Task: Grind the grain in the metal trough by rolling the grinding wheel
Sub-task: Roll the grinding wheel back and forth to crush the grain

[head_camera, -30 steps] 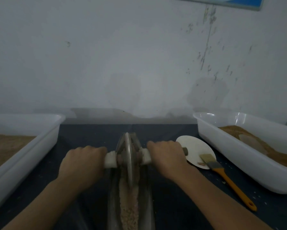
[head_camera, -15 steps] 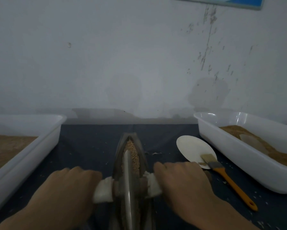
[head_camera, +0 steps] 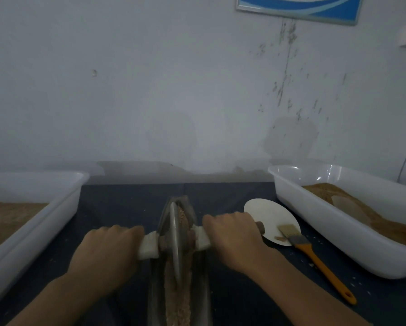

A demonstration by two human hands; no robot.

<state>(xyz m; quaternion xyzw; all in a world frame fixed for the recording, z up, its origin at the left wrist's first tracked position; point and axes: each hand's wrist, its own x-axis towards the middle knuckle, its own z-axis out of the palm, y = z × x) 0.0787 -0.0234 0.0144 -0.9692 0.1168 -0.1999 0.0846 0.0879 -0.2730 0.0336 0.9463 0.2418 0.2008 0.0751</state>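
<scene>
A narrow metal trough [head_camera: 201, 300] runs away from me down the middle of the dark table, with coarse tan grain [head_camera: 177, 304] along its bottom. A thin metal grinding wheel [head_camera: 175, 241] stands on edge in the far half of the trough. Its axle handle sticks out both sides, wrapped in white cloth [head_camera: 148, 245]. My left hand [head_camera: 108, 252] grips the left end of the handle. My right hand [head_camera: 232, 238] grips the right end, whose brown tip [head_camera: 260, 227] pokes out past my fingers.
A white tub [head_camera: 333, 234] of brown meal stands at the right, another white tub [head_camera: 32, 229] of meal at the left. Between trough and right tub lie a white round plate [head_camera: 268, 215] and an orange-handled brush [head_camera: 315, 257]. A pale wall closes off the back.
The wheel rolled toward me half a second ago, and has now rolled back away along the trough. Both hands moved with it, keeping hold of the handle.
</scene>
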